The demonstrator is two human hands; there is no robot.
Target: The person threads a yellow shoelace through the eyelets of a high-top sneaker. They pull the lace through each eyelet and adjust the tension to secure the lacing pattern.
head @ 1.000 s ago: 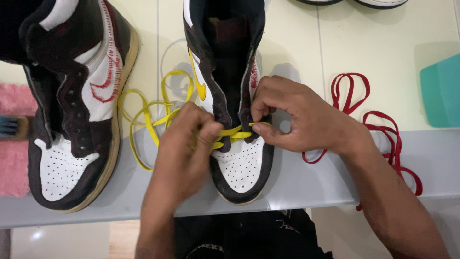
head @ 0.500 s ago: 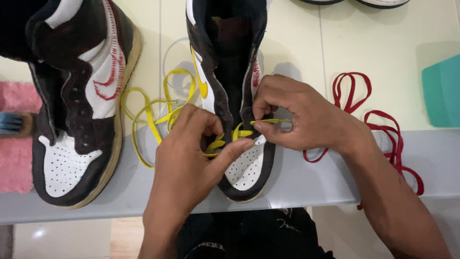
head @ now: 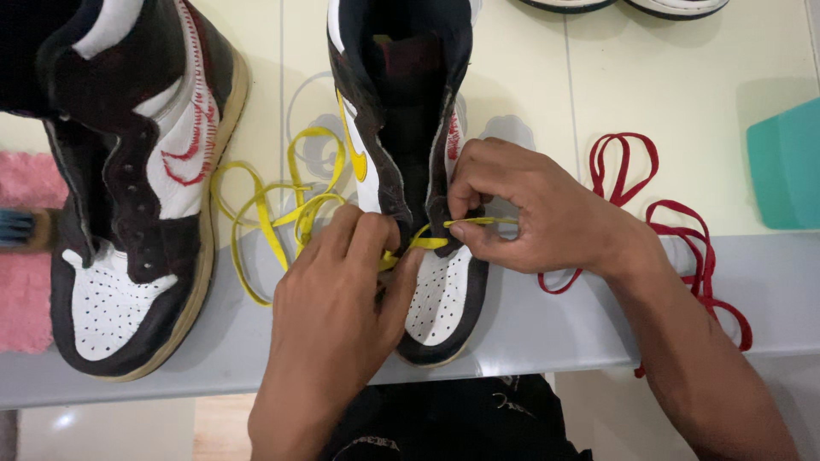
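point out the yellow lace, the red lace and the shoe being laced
yellow lace (head: 273, 230), head view, on the loose loops lying left of the shoe
red lace (head: 628, 166), head view, on the upper loop beyond the right wrist
shoe being laced (head: 440, 294), head view, on its white perforated toe

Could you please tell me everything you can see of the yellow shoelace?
The yellow shoelace is a flat, narrow band that looks like woven fabric. Most of it lies in loose loops on the pale table, left of the middle shoe. One stretch crosses the lowest eyelets above the white perforated toe. The left hand pinches it at one side, and the right hand holds its end taut on the other.
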